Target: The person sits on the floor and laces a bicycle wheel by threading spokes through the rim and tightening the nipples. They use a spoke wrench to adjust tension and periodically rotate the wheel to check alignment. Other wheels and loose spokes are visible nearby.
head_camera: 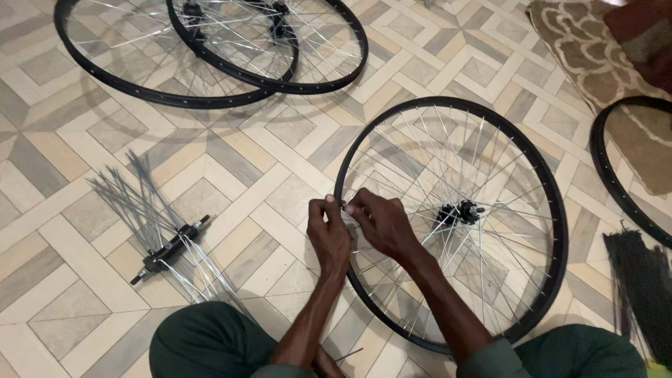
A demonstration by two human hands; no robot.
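A person sits on the tiled floor with a bicycle wheel lying flat in front of them. The wheel is a black round rim with thin silver spokes, and its hub sits in the middle, pointing up from the floor. The wheel looks a bit longer from the near side to the far side, running away from the person and leaning a little to the right.

Both hands meet at the left edge of the rim. The left hand rests just outside the rim, with its fingers curled and its thumb up, pinching at the rim edge. The right hand lies over the rim, inside the ring, with its fingers bent and pressed down near the same spot. The two hands touch each other there. Something small and pale shows between them, but I cannot tell what it is. The hub is to the right of the right hand, near but not touching.

On the left lies another hub with loose spokes sticking out like a fan. Two more wheels lie at the top, one overlapping the other. A bare black rim lies on the right, partly on a patterned rug. A bunch of dark spokes lies at the right edge.
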